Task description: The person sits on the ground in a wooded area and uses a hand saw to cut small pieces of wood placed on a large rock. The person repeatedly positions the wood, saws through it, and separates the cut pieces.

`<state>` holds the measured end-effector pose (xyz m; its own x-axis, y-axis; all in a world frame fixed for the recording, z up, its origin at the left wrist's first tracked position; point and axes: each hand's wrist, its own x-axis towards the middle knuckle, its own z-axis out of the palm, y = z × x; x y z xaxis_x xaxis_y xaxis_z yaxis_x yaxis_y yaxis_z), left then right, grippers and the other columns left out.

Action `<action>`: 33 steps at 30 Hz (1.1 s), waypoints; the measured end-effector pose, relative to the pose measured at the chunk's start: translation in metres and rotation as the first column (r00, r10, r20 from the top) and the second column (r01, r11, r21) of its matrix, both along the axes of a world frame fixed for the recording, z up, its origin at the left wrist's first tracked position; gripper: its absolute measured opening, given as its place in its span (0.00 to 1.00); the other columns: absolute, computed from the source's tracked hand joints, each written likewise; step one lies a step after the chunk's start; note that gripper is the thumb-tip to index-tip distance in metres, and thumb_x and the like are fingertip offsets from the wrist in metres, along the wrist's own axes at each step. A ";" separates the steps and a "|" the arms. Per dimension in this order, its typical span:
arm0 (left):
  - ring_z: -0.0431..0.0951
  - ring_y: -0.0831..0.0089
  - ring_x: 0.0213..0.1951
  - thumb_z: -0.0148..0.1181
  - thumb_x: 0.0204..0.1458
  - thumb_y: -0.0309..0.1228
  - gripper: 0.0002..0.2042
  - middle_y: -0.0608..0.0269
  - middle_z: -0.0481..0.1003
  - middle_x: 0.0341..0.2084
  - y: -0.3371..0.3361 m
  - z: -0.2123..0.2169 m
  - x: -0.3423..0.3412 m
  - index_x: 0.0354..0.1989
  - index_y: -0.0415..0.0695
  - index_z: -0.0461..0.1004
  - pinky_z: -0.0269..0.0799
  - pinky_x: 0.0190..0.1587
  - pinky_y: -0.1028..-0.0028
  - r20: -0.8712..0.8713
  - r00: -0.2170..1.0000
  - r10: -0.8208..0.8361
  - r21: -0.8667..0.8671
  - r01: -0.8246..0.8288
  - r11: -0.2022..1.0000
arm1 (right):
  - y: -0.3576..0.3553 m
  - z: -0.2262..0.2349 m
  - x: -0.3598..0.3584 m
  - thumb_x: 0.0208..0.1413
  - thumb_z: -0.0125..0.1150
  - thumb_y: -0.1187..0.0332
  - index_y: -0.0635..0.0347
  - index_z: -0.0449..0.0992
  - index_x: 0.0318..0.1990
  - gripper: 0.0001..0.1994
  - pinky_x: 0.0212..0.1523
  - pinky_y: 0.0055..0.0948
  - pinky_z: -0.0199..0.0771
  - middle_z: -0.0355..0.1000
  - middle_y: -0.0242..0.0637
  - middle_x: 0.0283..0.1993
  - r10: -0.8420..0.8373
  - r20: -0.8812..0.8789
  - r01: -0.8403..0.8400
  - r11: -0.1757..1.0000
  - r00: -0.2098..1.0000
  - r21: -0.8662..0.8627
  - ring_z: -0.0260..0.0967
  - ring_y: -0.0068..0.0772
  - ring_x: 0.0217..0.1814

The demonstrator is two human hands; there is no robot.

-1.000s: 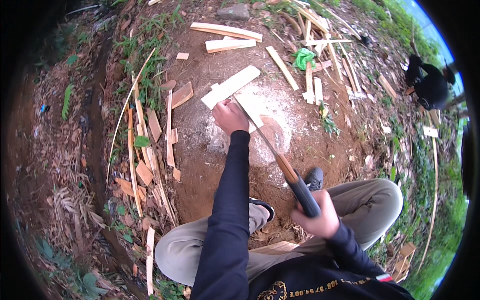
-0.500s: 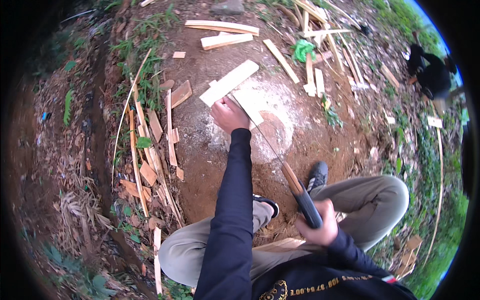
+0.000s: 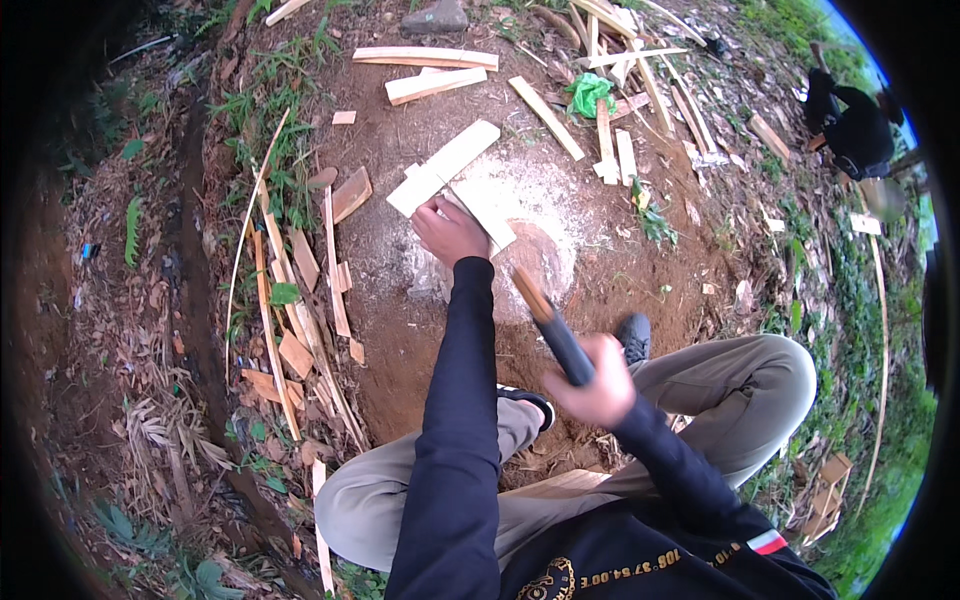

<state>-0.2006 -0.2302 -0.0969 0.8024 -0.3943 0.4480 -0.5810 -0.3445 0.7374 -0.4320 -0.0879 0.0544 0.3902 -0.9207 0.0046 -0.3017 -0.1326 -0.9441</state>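
Observation:
My left hand (image 3: 452, 232), fingers curled, presses down on a pale wooden board (image 3: 446, 166) on the dusty ground. A second pale wooden strip (image 3: 485, 212) crosses beside my fingers, slanting down to the right. My right hand (image 3: 597, 385) is closed round the black end of the long straight handle of what looks like a saw (image 3: 540, 305). Its brown wooden part points toward the strip. The thin blade is seen nearly edge-on against the strip, close to my left hand, so its teeth cannot be made out. Fine white dust surrounds the wood.
A round stump-like patch (image 3: 540, 255) shows beside the strip. Cut boards (image 3: 425, 58) lie beyond; slats (image 3: 275, 330) are strewn at left. At far right are a wood pile with a green plastic bag (image 3: 590, 93) and a crouching person (image 3: 858, 130). My bent knees frame the near side.
My right hand has pushed the saw handle forward and left, toward the wood. My left hand stays on the board. The whole view has shifted slightly.

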 end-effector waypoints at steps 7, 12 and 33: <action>0.70 0.50 0.41 0.50 0.58 0.32 0.09 0.49 0.71 0.32 0.004 -0.005 0.025 0.31 0.38 0.68 0.63 0.46 0.55 0.070 0.996 0.055 0.008 -0.056 0.998 | 0.037 0.024 -0.056 0.39 0.67 0.74 0.65 0.76 0.25 0.06 0.21 0.30 0.68 0.64 0.39 0.12 0.222 -0.024 -0.214 0.960 0.975 0.182 0.68 0.32 0.14; 0.71 0.51 0.42 0.50 0.59 0.33 0.09 0.50 0.71 0.33 0.004 -0.006 0.008 0.34 0.38 0.68 0.64 0.46 0.56 -0.025 0.999 -0.025 -0.069 0.023 0.997 | 0.015 -0.012 -0.013 0.40 0.66 0.71 0.65 0.67 0.16 0.12 0.19 0.34 0.64 0.61 0.44 0.12 0.146 -0.041 -0.143 0.988 0.989 0.054 0.64 0.38 0.12; 0.71 0.49 0.42 0.49 0.61 0.33 0.10 0.47 0.73 0.35 0.004 0.000 0.014 0.37 0.36 0.70 0.65 0.47 0.56 0.025 1.000 -0.004 0.030 0.004 1.000 | 0.046 -0.002 -0.059 0.39 0.67 0.73 0.62 0.67 0.15 0.12 0.19 0.31 0.64 0.61 0.36 0.12 0.201 -0.040 -0.190 0.965 0.979 0.181 0.60 0.25 0.12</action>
